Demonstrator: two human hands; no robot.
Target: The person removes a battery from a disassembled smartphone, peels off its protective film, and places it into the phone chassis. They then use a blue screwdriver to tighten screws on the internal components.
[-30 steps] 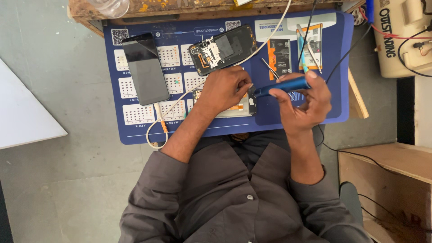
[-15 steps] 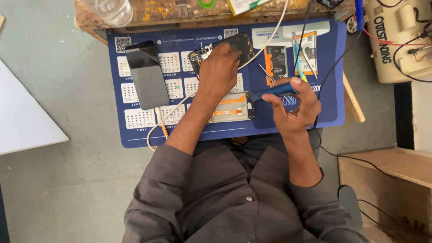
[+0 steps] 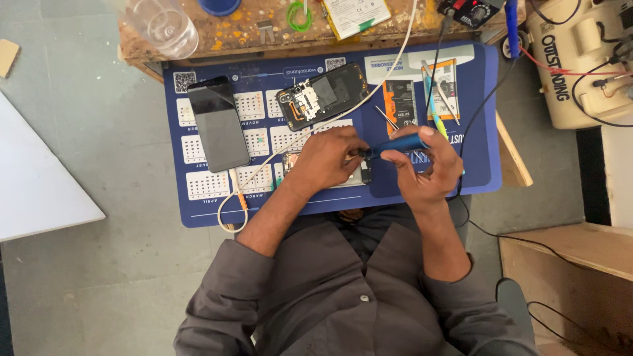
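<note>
Blue screwdriver [image 3: 394, 145] lies nearly level in our right hand [image 3: 425, 168], fingers closed round it, tip pointing left at the small part [image 3: 359, 173] our left hand [image 3: 330, 158] pins on the mat [image 3: 475, 118].

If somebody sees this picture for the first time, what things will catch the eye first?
First, the two hands meeting mid-mat: the right hand grips a blue pen-shaped tool, its tip at the left hand, which covers a small part. Behind them on the blue mat lies an opened phone, and to its left a dark phone.
</note>
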